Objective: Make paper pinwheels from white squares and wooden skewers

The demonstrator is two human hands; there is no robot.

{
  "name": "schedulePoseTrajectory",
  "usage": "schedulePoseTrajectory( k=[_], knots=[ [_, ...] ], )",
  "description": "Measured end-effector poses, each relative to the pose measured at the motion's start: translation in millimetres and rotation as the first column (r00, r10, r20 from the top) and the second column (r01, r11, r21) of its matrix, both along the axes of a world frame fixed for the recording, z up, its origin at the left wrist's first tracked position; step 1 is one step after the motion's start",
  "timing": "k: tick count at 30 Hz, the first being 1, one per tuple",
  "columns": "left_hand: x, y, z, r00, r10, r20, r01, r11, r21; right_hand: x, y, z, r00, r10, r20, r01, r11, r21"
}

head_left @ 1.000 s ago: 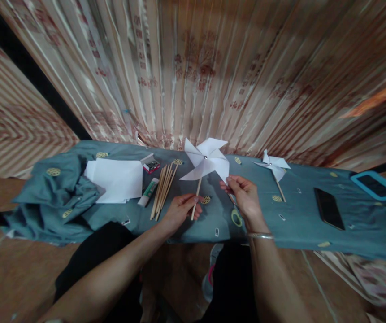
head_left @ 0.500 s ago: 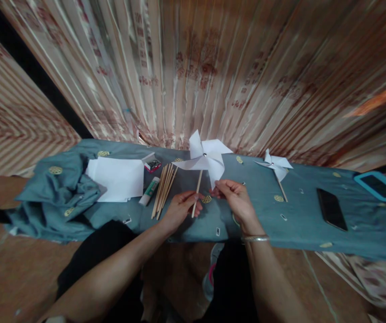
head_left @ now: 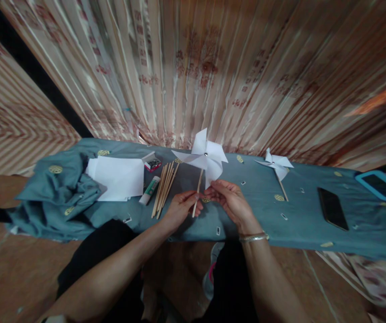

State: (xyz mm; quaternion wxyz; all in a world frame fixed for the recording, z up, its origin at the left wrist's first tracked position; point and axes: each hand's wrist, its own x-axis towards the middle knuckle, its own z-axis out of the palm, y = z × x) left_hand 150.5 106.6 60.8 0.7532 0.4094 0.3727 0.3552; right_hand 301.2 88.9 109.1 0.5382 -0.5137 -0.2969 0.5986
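Observation:
A white paper pinwheel [head_left: 213, 163] stands upright over the cloth, its blades fixed by a small shiny pin at the centre. My left hand [head_left: 181, 208] grips the lower part of its wooden stick [head_left: 198, 188] between thumb and fingers. At the tip of the lowest blade, the thumb and fingertips of my right hand [head_left: 231, 202] pinch the paper. To the right, a second white pinwheel [head_left: 276, 163] lies on the cloth. Close to my left hand lie several loose wooden sticks [head_left: 164, 188] and a green and white glue stick [head_left: 149, 190].
On the left of the blue-green cloth [head_left: 297, 224] are white paper sheets [head_left: 120, 177], with bunched fabric beside them. An open small box of pins [head_left: 151, 162] sits behind the glue stick. A dark phone [head_left: 332, 208] and a blue-framed device [head_left: 381, 185] lie right. A patterned curtain [head_left: 193, 67] hangs behind.
The pinwheel's blades have turned a little around the pin. My right hand has moved slightly left, closer to the stick, with the lower blade. My left hand stays nearly in place.

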Motion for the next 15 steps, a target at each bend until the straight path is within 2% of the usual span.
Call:
schedulePoseTrajectory(
  k=[7,15],
  knots=[
    [1.4,-0.2,-1.2,1.0,-0.014,-0.002,0.014,1.0,-0.008,-2.2,0.0,-1.6,0.999,0.027,-0.04,-0.027,1.0,0.009],
    [2.4,-0.9,-1.4,1.0,-0.018,0.014,0.018,1.0,0.003,-10.5,2.6,-10.4,0.997,0.075,0.012,-0.076,0.997,0.031]
  ],
)
